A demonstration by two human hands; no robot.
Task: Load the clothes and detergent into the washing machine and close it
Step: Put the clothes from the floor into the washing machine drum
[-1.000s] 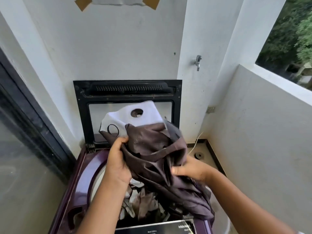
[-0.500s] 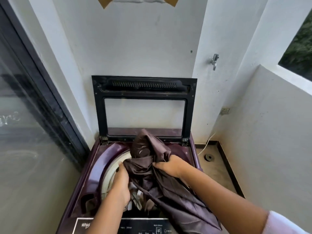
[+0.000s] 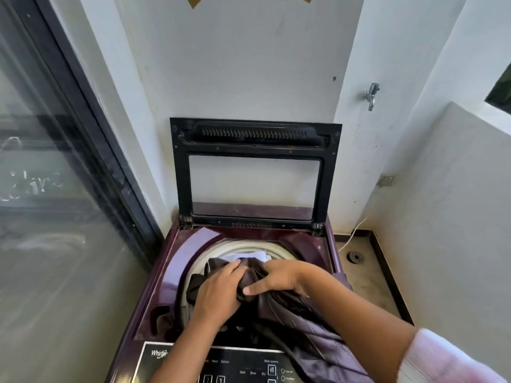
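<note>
A maroon top-loading washing machine (image 3: 177, 258) stands in the corner with its black-framed glass lid (image 3: 254, 172) raised against the wall. A dark brown garment (image 3: 298, 319) fills the drum opening and drapes over the front right onto the control panel (image 3: 240, 366). My left hand (image 3: 218, 294) presses flat on the bunched cloth inside the drum. My right hand (image 3: 279, 277) grips a fold of the same garment beside it. A bit of white cloth (image 3: 257, 255) shows at the back of the drum. No detergent is in view.
A dark-framed glass door (image 3: 63, 189) runs along the left. A wall tap (image 3: 372, 95) sticks out at the upper right. A low white wall (image 3: 453, 217) bounds the right side, with a floor drain (image 3: 355, 257) and a white cord (image 3: 352, 237) beside the machine.
Both hands have gone down with the dark garment from in front of the lid into the drum. The white cloth held up earlier now lies at the back of the drum.
</note>
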